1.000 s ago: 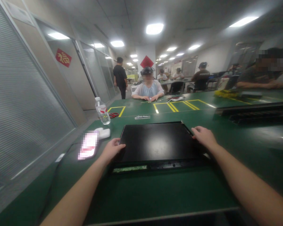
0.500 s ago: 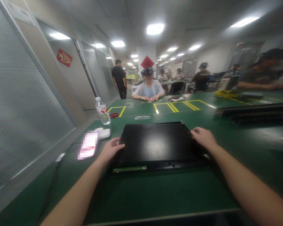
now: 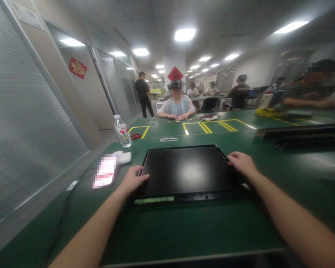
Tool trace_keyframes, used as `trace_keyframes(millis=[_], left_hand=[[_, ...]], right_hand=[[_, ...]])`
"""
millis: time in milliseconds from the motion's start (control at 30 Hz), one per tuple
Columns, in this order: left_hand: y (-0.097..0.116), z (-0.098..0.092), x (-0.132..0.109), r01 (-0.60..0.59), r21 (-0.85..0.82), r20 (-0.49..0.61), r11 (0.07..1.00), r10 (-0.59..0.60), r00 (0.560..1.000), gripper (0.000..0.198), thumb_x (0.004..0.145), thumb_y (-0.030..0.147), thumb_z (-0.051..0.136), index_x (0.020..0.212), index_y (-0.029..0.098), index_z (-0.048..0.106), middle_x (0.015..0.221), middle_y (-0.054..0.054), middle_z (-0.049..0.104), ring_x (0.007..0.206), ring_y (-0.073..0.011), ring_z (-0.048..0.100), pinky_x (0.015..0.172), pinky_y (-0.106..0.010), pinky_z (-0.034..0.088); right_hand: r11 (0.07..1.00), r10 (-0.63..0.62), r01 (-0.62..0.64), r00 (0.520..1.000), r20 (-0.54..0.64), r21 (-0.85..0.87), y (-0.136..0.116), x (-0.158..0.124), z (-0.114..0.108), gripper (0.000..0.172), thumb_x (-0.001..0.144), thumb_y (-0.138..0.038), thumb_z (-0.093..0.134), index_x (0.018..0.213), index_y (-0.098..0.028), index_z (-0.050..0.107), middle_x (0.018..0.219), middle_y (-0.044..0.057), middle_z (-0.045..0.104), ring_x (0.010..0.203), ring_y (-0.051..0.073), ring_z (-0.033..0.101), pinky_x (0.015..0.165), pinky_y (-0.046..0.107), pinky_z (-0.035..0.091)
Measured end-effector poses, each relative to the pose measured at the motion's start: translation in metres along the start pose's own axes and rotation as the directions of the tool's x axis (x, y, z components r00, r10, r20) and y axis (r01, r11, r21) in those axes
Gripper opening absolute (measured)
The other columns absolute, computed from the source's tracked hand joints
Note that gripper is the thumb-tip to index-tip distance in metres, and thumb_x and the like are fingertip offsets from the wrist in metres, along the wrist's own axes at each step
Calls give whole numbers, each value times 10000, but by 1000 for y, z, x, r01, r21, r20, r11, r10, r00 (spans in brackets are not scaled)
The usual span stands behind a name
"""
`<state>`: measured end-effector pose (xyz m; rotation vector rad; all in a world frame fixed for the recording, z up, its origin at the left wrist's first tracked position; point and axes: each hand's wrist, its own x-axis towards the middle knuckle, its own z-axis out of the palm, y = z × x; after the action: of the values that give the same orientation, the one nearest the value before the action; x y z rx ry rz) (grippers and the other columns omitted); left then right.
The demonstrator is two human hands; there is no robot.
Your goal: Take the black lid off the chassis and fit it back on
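A glossy black display panel (image 3: pixel 181 171) lies in a thin black frame (image 3: pixel 212 195) on the green table in front of me. A strip of green circuit board (image 3: pixel 155 200) shows along the frame's near left edge. My left hand (image 3: pixel 134 178) grips the left edge, its thumb on the panel's top and its fingers down the side. At the upper right edge, my right hand (image 3: pixel 241 162) is closed on the rim with thumb and fingertips. Whether its fingertips hold the panel, the frame or both is hard to see.
To the left are a lit phone (image 3: pixel 105 171), a white case (image 3: pixel 124 158), a cable (image 3: pixel 61 212) and a water bottle (image 3: pixel 123 131). Red-handled scissors (image 3: pixel 136 136) lie behind. Long black strips (image 3: pixel 301 134) rest at the right. A person (image 3: pixel 176 102) sits across the table.
The panel has sunk lower into the frame, and the frame's far and near rims now show more around it. Both hands stay on its sides, with only slight shifts.
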<state>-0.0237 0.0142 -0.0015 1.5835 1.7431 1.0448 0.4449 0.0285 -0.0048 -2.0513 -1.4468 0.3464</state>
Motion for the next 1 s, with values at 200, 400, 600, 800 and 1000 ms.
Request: trace_keyframes(millis=[200, 400, 600, 800, 1000], left_hand=[[2, 6, 0, -35, 82, -23, 996, 36, 999, 153, 587, 190, 768, 731, 207, 721, 975, -95, 718, 1149, -345, 594, 1013, -395, 425], [0, 11, 0, -11, 121, -30, 993, 15, 999, 171, 607, 172, 745, 776, 174, 718, 1066, -108, 686, 1180, -321, 583, 1031, -369, 409], [-2, 11, 1, -21, 123, -16, 992, 23, 1000, 135, 622, 187, 728, 756, 179, 714, 995, -98, 690, 1121, -321, 604, 999, -381, 427], [-1, 10, 0, -39, 149, -14, 988, 42, 999, 75, 614, 208, 725, 677, 197, 687, 938, -92, 698, 1008, -315, 638, 932, -387, 471], [-2, 12, 2, -41, 221, -43, 974, 52, 998, 121, 628, 233, 726, 729, 180, 685, 1136, -156, 690, 1252, -354, 552, 1049, -387, 403]], right_hand=[[1000, 23, -23, 1000, 10, 19, -1, 0, -1, 248, 811, -332, 547, 900, -204, 740, 754, 50, 749, 707, 209, 663, 602, 282, 463], [997, 37, -39, 999, 26, 72, 5, 3, 1, 281, 804, -354, 552, 929, -193, 744, 787, 66, 758, 602, 190, 636, 565, 293, 473], [998, 26, -28, 999, 22, 64, 3, 0, 0, 268, 795, -340, 559, 923, -196, 745, 782, 64, 753, 678, 206, 656, 575, 285, 471], [999, 3, -4, 1000, 19, 42, 2, -1, -1, 254, 795, -326, 551, 910, -207, 745, 774, 51, 750, 735, 213, 664, 608, 284, 457], [999, -33, 33, 999, 4, -8, 0, -2, 0, 209, 795, -295, 568, 874, -214, 744, 754, 31, 746, 750, 204, 667, 645, 286, 437]])
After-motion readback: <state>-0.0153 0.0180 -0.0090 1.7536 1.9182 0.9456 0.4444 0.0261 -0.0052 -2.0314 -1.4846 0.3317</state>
